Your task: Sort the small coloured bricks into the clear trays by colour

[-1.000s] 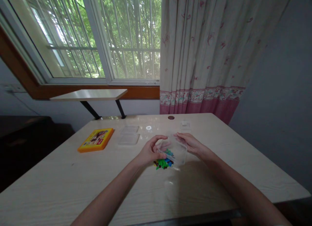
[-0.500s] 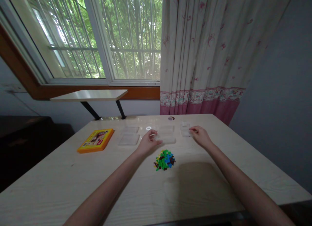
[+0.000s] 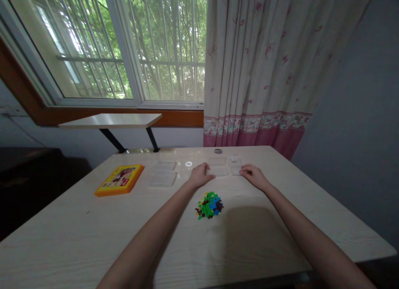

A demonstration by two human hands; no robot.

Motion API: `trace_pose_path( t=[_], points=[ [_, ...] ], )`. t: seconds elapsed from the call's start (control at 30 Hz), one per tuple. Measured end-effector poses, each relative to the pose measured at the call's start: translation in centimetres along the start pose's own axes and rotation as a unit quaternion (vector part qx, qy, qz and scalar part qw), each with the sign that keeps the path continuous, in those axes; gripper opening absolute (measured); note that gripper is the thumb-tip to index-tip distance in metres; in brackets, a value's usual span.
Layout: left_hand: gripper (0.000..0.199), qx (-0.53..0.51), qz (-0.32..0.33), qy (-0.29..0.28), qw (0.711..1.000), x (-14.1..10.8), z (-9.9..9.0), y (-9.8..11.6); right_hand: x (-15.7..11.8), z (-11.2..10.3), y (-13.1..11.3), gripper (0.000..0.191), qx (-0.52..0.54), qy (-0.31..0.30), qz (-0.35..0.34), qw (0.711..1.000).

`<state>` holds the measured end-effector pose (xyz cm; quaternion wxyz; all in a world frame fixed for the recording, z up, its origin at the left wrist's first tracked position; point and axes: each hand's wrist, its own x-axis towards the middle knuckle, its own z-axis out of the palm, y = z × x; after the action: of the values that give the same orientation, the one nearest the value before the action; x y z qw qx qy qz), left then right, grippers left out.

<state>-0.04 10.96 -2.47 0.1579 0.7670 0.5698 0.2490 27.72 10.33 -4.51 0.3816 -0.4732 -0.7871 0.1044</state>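
My left hand (image 3: 200, 175) grips the left edge of an open clear plastic box (image 3: 219, 171), thumb in front and fingers behind, with the box resting low at the table. To its right, my right hand (image 3: 254, 176) is closed with its fingertips at the right edge of a smaller clear plastic box (image 3: 236, 171). The two boxes stand side by side, nearly touching. Nearer to me than both hands lies a pile of tiny building bricks (image 3: 209, 205) in green, blue, yellow and dark brown.
Left of my left hand lies another clear plastic box (image 3: 163, 179) with its lid part behind. Farther left is a yellow-orange box (image 3: 119, 180) with a printed cover. A raised shelf (image 3: 112, 120) on black legs stands at the table's back left; a round hole (image 3: 218, 151) sits near the back edge.
My left hand has moved right and slightly back with the larger clear box, bringing it up beside the smaller one. My right hand has shifted slightly down at the smaller box.
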Motion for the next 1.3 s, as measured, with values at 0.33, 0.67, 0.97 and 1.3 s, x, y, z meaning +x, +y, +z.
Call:
trace_pose_path(
  t=[0.33, 0.67, 0.97, 1.3],
  points=[
    [0.043, 0.034, 0.011, 0.000, 0.999, -0.2, 0.8, 1.0, -0.1, 0.1, -0.1, 0.019, 0.019, -0.016, 0.019, 1.000],
    [0.045, 0.044, 0.041, 0.009, 0.998, -0.7, 0.8, 1.5, -0.2, -0.2, 0.3, 0.018, 0.023, -0.017, 0.023, 0.999],
    [0.058, 0.023, 0.038, 0.011, 0.999, -0.8, 0.9, 1.5, -0.1, -0.4, 0.2, 0.016, 0.027, -0.011, 0.021, 0.999],
    [0.046, -0.060, 0.087, 0.072, 0.992, -1.8, -1.3, -0.3, -0.4, -0.7, 0.1, 0.022, 0.017, 0.007, 0.023, 1.000]
  ],
)
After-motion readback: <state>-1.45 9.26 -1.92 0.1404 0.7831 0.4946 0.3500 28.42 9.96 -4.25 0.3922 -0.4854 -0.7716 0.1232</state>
